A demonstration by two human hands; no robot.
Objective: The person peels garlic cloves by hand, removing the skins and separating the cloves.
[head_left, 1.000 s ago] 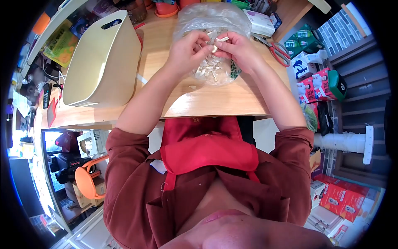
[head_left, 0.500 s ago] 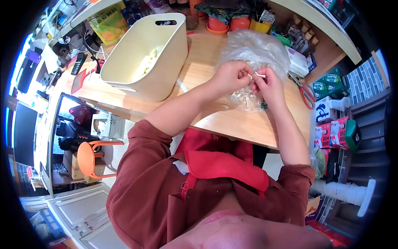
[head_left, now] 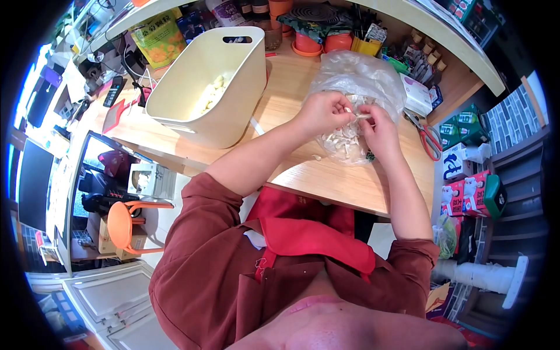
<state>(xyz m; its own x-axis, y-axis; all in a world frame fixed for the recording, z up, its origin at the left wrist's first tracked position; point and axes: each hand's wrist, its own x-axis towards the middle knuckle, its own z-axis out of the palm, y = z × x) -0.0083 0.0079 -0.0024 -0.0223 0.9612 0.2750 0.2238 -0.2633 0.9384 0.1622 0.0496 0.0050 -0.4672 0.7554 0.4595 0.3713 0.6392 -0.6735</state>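
- Pale piece (head_left: 363,116): between the two hands, above the front of the plastic bag. Small; exact kind hard to tell.
- Right hand (head_left: 380,125): thumb and fingertips pinching the pale piece.
- Left hand (head_left: 326,112): fingers curled, thumb and forefinger pressed together, apparently on a white bit (head_left: 349,109). Cannot tell whether it joins the pale piece.
- Change: half a second ago the piece at the right fingertips jutted away from the left hand; now it lies across the gap towards it. Judgement: handling of this piece is unfinished, as it is not set down.
- Plastic bag (head_left: 364,70): crumpled, under and behind the hands; white scraps (head_left: 344,146) on its near part.
- Loose scrap (head_left: 317,157) on the desk (head_left: 309,181), just beside the bag.
- Bin (head_left: 233,116): cream, upright, left of the hands; pale lumps (head_left: 213,95) inside.
- Scissors (head_left: 430,143): red-handled, right of the bag, apart from both hands.
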